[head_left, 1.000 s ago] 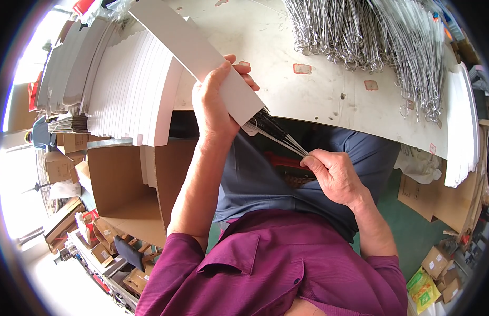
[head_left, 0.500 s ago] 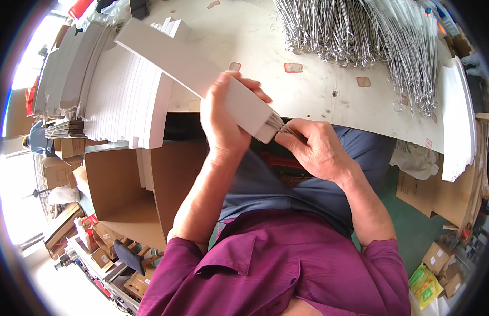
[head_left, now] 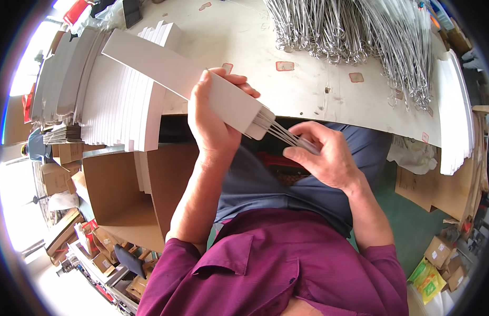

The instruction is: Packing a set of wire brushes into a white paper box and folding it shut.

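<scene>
A long, narrow white cardboard box [head_left: 155,68] lies slantwise in my left hand [head_left: 210,116], its fingers and thumb wrapped round it near the open lower end. From that end a bundle of thin metal skewers [head_left: 278,128] sticks out, beside a small end flap. My right hand [head_left: 328,155] is closed loosely round the outer part of the bundle, thumb below and fingers above. The skewers' other ends are hidden inside the box. Both hands are over my lap, at the table's near edge.
Many metal skewers with ringed ends [head_left: 334,31] lie across the back right of the table [head_left: 228,31]. A row of white boxes [head_left: 115,100] stands at the left, above an open brown carton [head_left: 123,192]. More flat white boxes [head_left: 454,116] are stacked at the right edge.
My right hand has shifted away from the box mouth, down and to the right. More of the skewers' length now shows outside the box. The left hand still grips the box.
</scene>
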`<state>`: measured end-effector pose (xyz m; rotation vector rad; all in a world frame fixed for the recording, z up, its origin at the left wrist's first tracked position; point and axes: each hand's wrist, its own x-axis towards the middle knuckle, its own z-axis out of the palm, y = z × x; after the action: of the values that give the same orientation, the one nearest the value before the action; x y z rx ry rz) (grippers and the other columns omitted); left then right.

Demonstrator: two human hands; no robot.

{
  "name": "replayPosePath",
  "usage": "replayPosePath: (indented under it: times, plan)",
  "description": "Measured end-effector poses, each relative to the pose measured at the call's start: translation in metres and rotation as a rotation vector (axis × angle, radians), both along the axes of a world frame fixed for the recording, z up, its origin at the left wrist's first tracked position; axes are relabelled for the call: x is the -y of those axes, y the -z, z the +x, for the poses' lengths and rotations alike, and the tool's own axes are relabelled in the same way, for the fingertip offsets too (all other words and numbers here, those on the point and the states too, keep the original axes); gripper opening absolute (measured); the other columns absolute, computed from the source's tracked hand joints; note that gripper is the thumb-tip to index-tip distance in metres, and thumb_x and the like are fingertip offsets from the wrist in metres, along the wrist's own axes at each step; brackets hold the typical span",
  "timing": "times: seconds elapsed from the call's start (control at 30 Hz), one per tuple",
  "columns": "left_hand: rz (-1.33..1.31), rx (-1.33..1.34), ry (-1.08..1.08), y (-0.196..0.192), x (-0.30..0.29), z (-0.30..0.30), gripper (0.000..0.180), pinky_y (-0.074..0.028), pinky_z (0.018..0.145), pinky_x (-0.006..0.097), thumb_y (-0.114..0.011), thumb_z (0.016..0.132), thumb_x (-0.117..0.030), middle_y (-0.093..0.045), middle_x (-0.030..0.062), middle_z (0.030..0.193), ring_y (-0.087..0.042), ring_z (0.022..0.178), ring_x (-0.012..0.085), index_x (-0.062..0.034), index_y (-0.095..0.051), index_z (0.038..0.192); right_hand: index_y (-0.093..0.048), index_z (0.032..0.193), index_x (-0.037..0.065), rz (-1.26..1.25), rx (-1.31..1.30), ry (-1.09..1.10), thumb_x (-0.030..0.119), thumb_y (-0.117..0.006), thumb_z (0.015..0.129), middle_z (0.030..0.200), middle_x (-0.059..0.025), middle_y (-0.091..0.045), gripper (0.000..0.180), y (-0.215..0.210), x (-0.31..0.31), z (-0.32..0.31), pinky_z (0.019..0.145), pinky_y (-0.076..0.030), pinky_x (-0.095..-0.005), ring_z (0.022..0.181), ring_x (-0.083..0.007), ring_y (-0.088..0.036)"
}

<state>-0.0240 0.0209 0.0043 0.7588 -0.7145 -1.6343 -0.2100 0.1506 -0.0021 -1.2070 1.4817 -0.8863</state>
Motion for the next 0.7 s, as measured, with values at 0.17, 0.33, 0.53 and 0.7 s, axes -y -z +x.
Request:
replayPosePath:
  times: [0.17, 0.33, 0.53, 0.7]
  plan:
    - [0.043, 0.142, 0.144, 0.003, -0.038, -0.019, 0.042, -0.057, 0.084, 0.045, -0.048, 0.107, -0.039, -0.068, 0.0198, 0.100, -0.069, 0.088, 0.0299, 0.0012, -0.055, 0.119, -0.066, 0.119, -0.004, -0.160, 0.077, 0.032, 0.036, -0.088, 0.086, 0.098, -0.0183, -0.076, 0.057, 0.001, 0.025, 0.022, 0.081, -0.059, -0.0363, 0.088, -0.0250, -0.075]
    - [0.030, 0.194, 0.097, 0.016, -0.046, -0.018, 0.042, -0.058, 0.083, 0.040, -0.051, 0.107, -0.038, -0.071, 0.0184, 0.104, -0.070, 0.090, 0.0260, 0.0023, -0.060, 0.116, -0.066, 0.121, -0.004, -0.204, 0.065, 0.000, 0.035, -0.089, 0.084, 0.107, -0.0219, -0.076, 0.059, 0.002, 0.025, 0.021, 0.088, -0.059, -0.0381, 0.098, -0.0281, -0.076]
    - [-0.113, 0.476, 0.217, 0.017, -0.048, -0.006, 0.056, -0.056, 0.091, 0.041, -0.043, 0.108, -0.047, -0.071, 0.0199, 0.108, -0.070, 0.100, 0.0281, 0.0051, -0.063, 0.117, -0.068, 0.119, -0.001, -0.099, 0.030, -0.068, 0.028, -0.094, 0.080, 0.104, -0.0116, -0.076, 0.055, -0.004, 0.019, 0.013, 0.087, -0.056, -0.0328, 0.097, -0.0150, -0.071]
    - [-0.101, 0.532, 0.422, 0.020, -0.051, 0.016, 0.042, -0.056, 0.080, 0.031, -0.062, 0.105, -0.039, -0.074, 0.0106, 0.101, -0.068, 0.091, 0.0157, 0.0017, -0.069, 0.113, -0.068, 0.113, -0.001, -0.112, -0.052, -0.070, 0.026, -0.093, 0.079, 0.095, -0.0185, -0.077, 0.050, -0.008, 0.013, 0.004, 0.080, -0.060, -0.0359, 0.089, -0.0247, -0.077]
